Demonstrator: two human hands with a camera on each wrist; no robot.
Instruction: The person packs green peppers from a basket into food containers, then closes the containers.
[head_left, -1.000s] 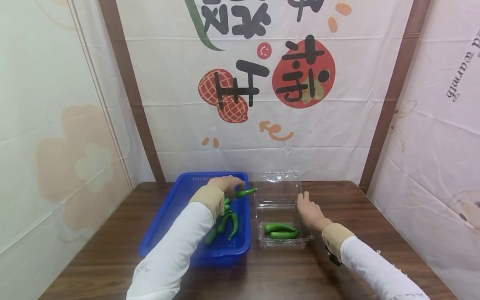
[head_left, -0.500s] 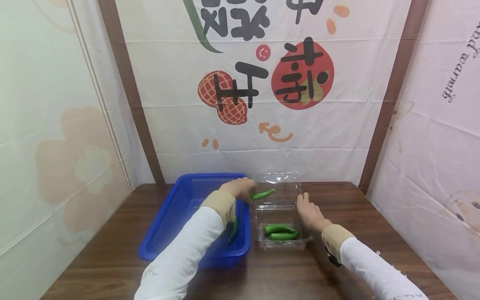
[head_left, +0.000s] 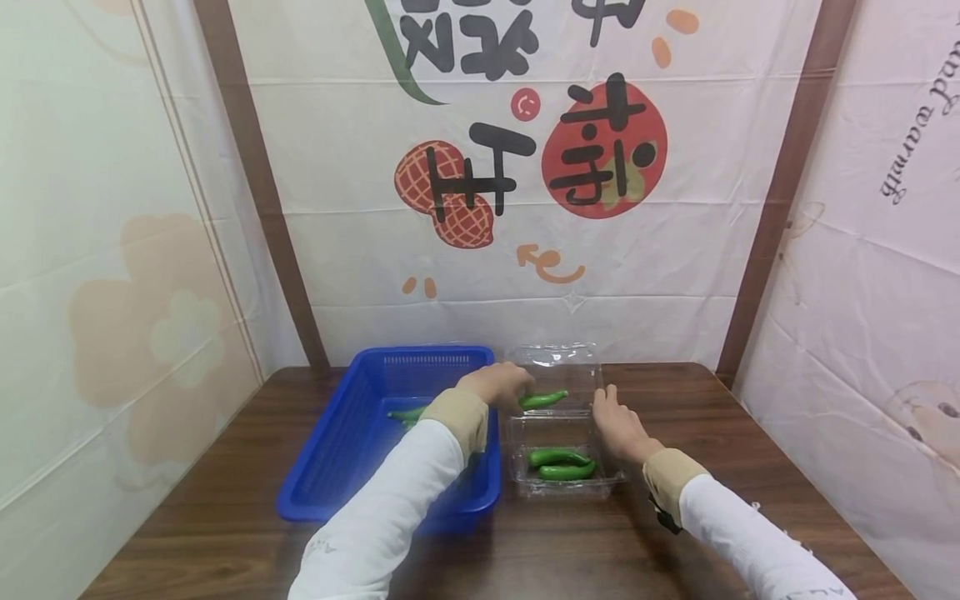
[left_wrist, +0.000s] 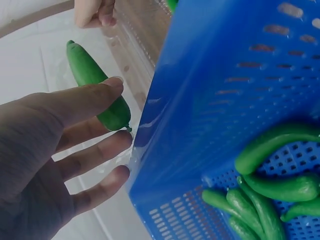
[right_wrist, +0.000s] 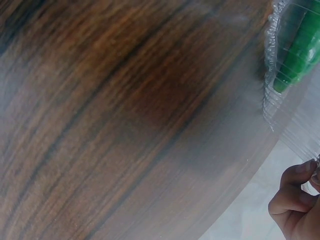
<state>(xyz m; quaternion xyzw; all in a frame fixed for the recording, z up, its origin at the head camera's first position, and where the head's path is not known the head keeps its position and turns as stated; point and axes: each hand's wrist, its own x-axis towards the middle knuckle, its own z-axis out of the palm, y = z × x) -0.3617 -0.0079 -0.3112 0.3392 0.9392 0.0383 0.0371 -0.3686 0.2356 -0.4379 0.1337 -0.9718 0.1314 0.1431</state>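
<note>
Between thumb and fingers my left hand [head_left: 501, 384] pinches a green chili pepper [head_left: 543, 400], held near the raised lid of a clear plastic clamshell box [head_left: 609, 477]. In the left wrist view this pepper [left_wrist: 89, 67] sticks out past the thumb. Two more green peppers [head_left: 562, 472] lie in the box's base. At the box's right side, my right hand [head_left: 621, 425] holds its edge near the hinge; in the right wrist view the curled fingers [right_wrist: 295, 197] pinch the clear plastic. Several green peppers [left_wrist: 255, 212] lie in the blue basket [head_left: 300, 492], partly hidden by my left arm in the head view.
The blue basket stands just left of the box on a brown wooden table [head_left: 570, 550]. A white printed curtain [head_left: 637, 317] hangs behind the table, with side curtains at left and right. The basket's right wall [head_left: 493, 467] rises between basket and box.
My left hand has moved right with the pepper, from above the basket across its rim to the clear box. The right hand stays at the box.
</note>
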